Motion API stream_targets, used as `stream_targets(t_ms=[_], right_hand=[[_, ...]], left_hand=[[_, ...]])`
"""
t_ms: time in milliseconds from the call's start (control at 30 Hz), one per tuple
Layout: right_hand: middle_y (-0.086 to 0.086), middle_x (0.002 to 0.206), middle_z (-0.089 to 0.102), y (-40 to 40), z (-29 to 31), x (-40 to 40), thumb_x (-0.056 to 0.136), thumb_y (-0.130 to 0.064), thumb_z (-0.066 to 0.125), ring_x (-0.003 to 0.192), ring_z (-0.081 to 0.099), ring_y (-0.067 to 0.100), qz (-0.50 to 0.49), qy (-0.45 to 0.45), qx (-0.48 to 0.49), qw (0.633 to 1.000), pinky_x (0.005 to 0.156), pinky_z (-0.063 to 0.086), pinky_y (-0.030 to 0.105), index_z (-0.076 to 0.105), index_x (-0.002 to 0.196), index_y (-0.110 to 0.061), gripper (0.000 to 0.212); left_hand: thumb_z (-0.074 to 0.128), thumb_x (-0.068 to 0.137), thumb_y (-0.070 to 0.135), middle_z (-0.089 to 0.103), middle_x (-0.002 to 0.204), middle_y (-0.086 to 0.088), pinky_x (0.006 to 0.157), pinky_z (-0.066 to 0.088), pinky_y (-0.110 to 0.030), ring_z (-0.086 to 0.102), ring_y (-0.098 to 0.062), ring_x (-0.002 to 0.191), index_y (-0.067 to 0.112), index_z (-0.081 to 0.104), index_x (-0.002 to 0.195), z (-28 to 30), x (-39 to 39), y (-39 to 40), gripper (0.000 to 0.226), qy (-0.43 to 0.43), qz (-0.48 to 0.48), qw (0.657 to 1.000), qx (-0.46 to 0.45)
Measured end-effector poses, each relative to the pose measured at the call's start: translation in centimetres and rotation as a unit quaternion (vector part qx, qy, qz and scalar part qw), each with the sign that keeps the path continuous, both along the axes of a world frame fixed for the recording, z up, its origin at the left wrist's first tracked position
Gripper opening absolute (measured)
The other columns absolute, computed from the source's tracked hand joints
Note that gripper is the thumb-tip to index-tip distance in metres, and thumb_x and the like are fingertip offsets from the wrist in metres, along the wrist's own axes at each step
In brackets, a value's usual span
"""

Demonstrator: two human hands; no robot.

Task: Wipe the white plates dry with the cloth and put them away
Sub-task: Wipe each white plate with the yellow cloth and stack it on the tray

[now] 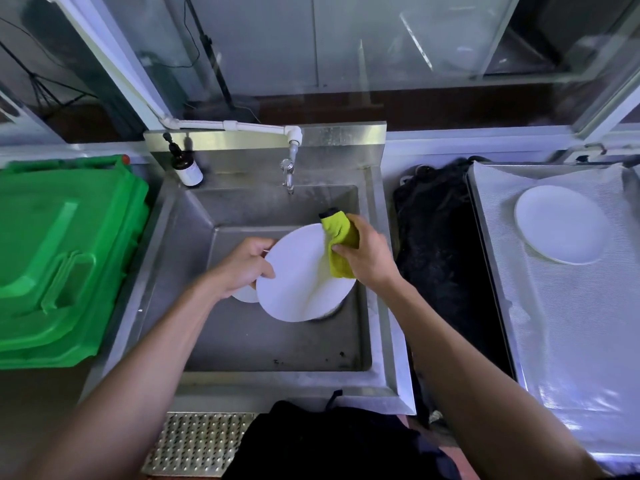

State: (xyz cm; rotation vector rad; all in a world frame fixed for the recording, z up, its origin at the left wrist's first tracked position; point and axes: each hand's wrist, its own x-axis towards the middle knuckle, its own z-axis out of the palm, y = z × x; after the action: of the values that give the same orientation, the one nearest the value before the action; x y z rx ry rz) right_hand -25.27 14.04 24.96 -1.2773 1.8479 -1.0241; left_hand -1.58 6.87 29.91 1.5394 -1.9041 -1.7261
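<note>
At frame centre, over the steel sink (pixel 180 244), your left hand (pixel 242 268) pinches the round white plate (pixel 298 282) by its rim, while your right hand (pixel 367 258) grips the yellow-green cloth (pixel 341 244) against it. Another plate, perhaps, hides underneath.

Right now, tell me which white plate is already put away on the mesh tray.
The plate lying flat on the tray at the right, untouched. The other plate is tilted over the sink, held in the left hand.
</note>
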Motion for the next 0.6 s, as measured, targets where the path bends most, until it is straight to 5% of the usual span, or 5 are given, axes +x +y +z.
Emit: stream_targets(t_ms=[133, 300, 433, 500, 600], right_hand=[[-0.004, 0.123, 0.064, 0.7, -0.1, -0.7, 0.086, -0.011, 0.073, 0.113, 0.058, 0.018, -0.016, 0.006, -0.027, 1.0, 0.096, 0.048, 0.034, 0.055, 0.136, -0.02, 0.054], [-0.011, 0.108, 0.056, 1.8, 0.0, -0.8, 0.086, -0.003, 0.064, 0.104, 0.055, 0.018, -0.051, 0.039, -0.108, 0.992, 0.086, 0.049, 0.039, 0.054, 0.117, -0.031, 0.043], [-0.009, 0.105, 0.05, 2.2, 0.0, -1.0, 0.084, -0.002, 0.059, 0.101, 0.051, 0.023, -0.069, 0.092, -0.166, 0.979, 0.084, 0.049, 0.048, 0.053, 0.115, -0.024, 0.038], [-0.011, 0.103, 0.048, 2.4, 0.0, -1.2, 0.084, 0.0, 0.056, 0.098, 0.048, 0.023, -0.088, 0.1, -0.189, 0.973, 0.082, 0.048, 0.051, 0.05, 0.114, -0.024, 0.039], [-0.012, 0.101, 0.045, 2.5, 0.0, -1.3, 0.082, 0.007, 0.055, 0.095, 0.045, 0.022, -0.116, 0.107, -0.204, 0.966, 0.079, 0.047, 0.053, 0.052, 0.113, -0.021, 0.042]], left_hand=[[0.053, 0.081, -0.02, 0.065, 0.084, -0.003, 0.059, 0.038, -0.023, 0.055, -0.019, 0.078, 0.022, 0.074, 0.081, 0.4, -1.4, -0.4, 0.047, -0.003, -0.017, 0.999, -0.03], [0.056, 0.083, -0.015, 0.067, 0.091, -0.002, 0.069, 0.04, -0.028, 0.056, -0.017, 0.084, 0.007, 0.073, 0.101, -1.4, -3.0, 0.3, 0.034, 0.002, 0.044, 0.998, -0.053], [0.061, 0.087, -0.004, 0.074, 0.087, 0.014, 0.08, 0.05, -0.034, 0.065, -0.016, 0.091, 0.028, 0.075, 0.098, -3.3, -3.3, 1.5, 0.037, 0.045, 0.18, 0.982, -0.04], [0.063, 0.088, 0.004, 0.076, 0.101, 0.009, 0.085, 0.053, -0.039, 0.067, -0.019, 0.105, 0.029, 0.073, 0.106, -4.6, -2.7, 2.1, 0.033, 0.065, 0.249, 0.966, 0.017], [0.056, 0.099, 0.037, 0.075, 0.116, -0.01, 0.083, 0.057, -0.046, 0.073, -0.032, 0.105, 0.012, 0.065, 0.125, -6.1, -1.7, 3.4, 0.037, 0.127, 0.34, 0.906, 0.22]])
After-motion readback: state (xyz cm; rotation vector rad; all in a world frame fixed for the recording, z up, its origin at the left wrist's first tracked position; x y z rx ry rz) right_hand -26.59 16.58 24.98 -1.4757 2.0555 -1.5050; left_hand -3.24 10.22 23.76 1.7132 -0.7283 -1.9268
